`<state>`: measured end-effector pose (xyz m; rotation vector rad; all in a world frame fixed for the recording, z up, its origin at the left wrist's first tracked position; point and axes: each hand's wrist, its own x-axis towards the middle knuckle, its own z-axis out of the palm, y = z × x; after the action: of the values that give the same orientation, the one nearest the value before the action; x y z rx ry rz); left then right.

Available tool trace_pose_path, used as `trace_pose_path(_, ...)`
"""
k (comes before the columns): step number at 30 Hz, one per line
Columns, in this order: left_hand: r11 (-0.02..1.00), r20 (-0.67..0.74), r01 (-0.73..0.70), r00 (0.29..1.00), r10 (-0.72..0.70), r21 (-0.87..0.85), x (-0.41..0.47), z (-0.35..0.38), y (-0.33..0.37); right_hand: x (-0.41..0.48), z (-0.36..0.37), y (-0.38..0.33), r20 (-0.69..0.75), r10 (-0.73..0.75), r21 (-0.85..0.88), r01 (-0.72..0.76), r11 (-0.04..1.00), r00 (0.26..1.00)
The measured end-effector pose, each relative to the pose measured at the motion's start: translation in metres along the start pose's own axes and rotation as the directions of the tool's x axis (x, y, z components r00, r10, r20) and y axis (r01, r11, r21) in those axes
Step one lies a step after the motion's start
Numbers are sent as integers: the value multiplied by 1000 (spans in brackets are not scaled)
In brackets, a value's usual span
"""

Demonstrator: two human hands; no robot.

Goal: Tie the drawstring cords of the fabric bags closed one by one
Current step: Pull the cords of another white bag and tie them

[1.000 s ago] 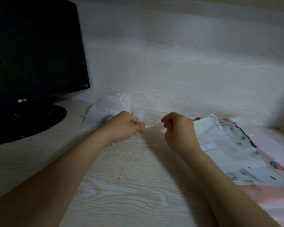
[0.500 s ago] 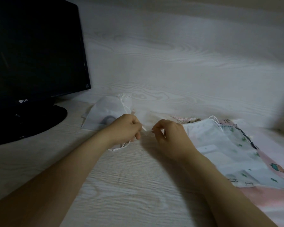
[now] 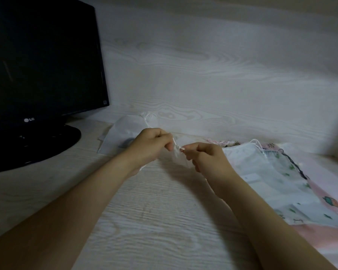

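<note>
My left hand [image 3: 151,146] and my right hand [image 3: 207,158] meet over the middle of the desk, each pinching an end of a thin white drawstring cord [image 3: 175,146]. A small pale fabric bag [image 3: 177,157] hangs blurred between and below them. Behind my left hand lies a white bag [image 3: 123,131] with its neck gathered and its cord bunched at the top. To the right, a pile of bags [image 3: 261,172] lies flat: a white one on top, green-patterned and pink ones beneath.
A black monitor [image 3: 41,61] on a round black base [image 3: 47,145] stands at the left. The desk surface [image 3: 154,221] is pale woodgrain and a panel of the same grain [image 3: 213,75] rises behind the bags.
My hands had the cord stretched taut between them, then came together. Now they are close, fingertips nearly touching, and the small bag is lifted and blurred between them.
</note>
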<state>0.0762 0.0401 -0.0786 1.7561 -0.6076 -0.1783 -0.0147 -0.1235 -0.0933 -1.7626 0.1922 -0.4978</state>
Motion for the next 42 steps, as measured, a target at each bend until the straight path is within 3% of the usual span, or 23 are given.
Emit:
trace_pose_path(5, 999, 39, -36, 999, 35, 32, 0, 1, -5, -1, -2, -3, -39, 17, 76, -14, 997, 999)
trace_pose_path(11, 998, 1, -10, 1000, 10, 61, 1, -2, -2, 2, -2, -1, -96, 29, -13, -31, 999, 995)
trace_pose_path(15, 992, 14, 109, 994, -110, 61, 2, -2, -1, 5, -2, 2, -158, -12, -100, -5, 995, 987)
trace_pose_path(20, 972, 164, 174, 966, -200, 159, -5, -5, 6, 4, -1, 5, -176, 26, -103, -44, 994, 984)
trace_pose_path(25, 996, 124, 56, 991, -48, -65, -3, 4, 5, 6, -2, 8, -113, 12, -123, -25, 992, 994)
trace_pose_path(28, 993, 40, -14, 999, 19, -116, -4, 12, 4, 6, -1, 8, -67, 0, -210, -14, 978, 998)
trace_pose_path(35, 902, -121, -12, 992, -45, -431, 0, 12, 1, 9, 0, 12, -39, -40, -230, 30, 973, 998)
trace_pose_path(40, 834, -29, 33, 998, -58, -551, -4, 14, 6, 8, 1, 13, -74, -95, -339, 65, 939, 993)
trace_pose_path(42, 854, 31, 56, 998, -47, -517, -4, 13, 7, 7, 1, 11, -83, -150, -413, 103, 905, 985)
